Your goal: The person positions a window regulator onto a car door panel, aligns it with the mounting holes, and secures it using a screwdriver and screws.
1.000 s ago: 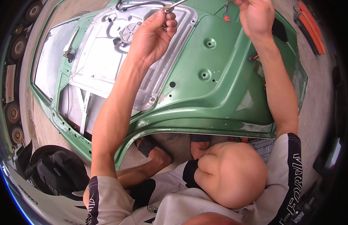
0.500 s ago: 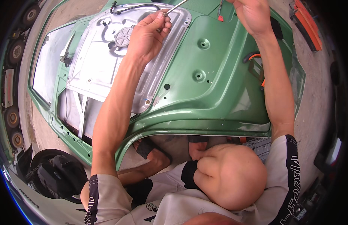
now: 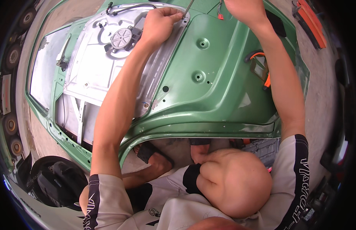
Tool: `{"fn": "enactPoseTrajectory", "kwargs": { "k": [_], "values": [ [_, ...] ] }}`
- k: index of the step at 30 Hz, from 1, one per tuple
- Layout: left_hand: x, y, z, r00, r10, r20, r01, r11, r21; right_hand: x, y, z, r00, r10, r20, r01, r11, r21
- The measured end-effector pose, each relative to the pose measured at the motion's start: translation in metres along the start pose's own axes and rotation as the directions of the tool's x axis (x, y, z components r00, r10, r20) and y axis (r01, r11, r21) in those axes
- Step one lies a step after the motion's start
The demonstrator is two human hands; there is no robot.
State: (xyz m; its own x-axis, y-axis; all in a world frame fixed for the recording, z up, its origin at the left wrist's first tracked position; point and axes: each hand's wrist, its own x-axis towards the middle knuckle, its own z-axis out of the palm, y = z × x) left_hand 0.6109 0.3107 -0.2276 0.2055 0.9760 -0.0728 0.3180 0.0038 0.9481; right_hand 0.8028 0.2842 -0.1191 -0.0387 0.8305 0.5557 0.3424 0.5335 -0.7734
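My left hand (image 3: pixel 162 25) is closed, palm down, over the upper right corner of a silver metal panel (image 3: pixel 97 73) set in a green vehicle door (image 3: pixel 220 103). Its thumb and fingertips pinch the lower end of a thin metal shaft (image 3: pixel 189 8), which runs up out of view. Whether a bolt sits at the shaft's tip is hidden. At the top edge, right of the shaft, my right hand (image 3: pixel 245 10) has its fingers curled. The frame cuts them off, so what they hold cannot be made out. Beside it hangs a red connector (image 3: pixel 220 17) on thin wires.
Orange-and-black handled pliers (image 3: pixel 267 80) lie on the door under my right forearm. A round motor (image 3: pixel 123 39) and a black cable (image 3: pixel 128 8) are on the panel. A black wheel-like object (image 3: pixel 57 184) stands lower left; a grey case (image 3: pixel 262 149) is near my bent knee.
My left hand has turned from palm up to palm down and shifted right, onto the panel's corner. The shaft now stands steeper. My right hand has moved a little left and up.
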Motion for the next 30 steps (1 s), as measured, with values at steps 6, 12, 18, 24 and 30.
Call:
{"fn": "enactPoseTrajectory", "kwargs": {
  "k": [6, 12, 18, 24, 30],
  "values": [
    [0.007, 0.0, -0.005, 0.992, -0.007, 0.129, -0.022, 0.975, 0.221, -0.001, -0.006, 0.01, 0.994, -0.062, 0.093, 0.076, 0.984, -0.161],
    [0.005, 0.003, -0.005, 0.992, 0.021, 0.124, -0.057, 0.954, 0.295, 0.003, -0.014, 0.014, 0.984, -0.018, 0.175, 0.036, 0.995, -0.098],
    [0.007, 0.008, 0.002, 0.992, 0.042, 0.115, -0.079, 0.937, 0.341, 0.015, -0.018, 0.011, 0.964, -0.027, 0.265, 0.092, 0.967, -0.236],
    [0.013, -0.01, -0.01, 0.972, 0.206, 0.112, -0.23, 0.933, 0.278, 0.029, -0.009, 0.043, 0.937, -0.271, 0.221, 0.343, 0.829, -0.442],
    [0.016, -0.021, 0.012, 0.866, 0.5, 0.004, -0.462, 0.797, 0.388, 0.029, -0.009, 0.042, 0.975, 0.061, 0.213, 0.103, 0.727, -0.679]
  ]
}}
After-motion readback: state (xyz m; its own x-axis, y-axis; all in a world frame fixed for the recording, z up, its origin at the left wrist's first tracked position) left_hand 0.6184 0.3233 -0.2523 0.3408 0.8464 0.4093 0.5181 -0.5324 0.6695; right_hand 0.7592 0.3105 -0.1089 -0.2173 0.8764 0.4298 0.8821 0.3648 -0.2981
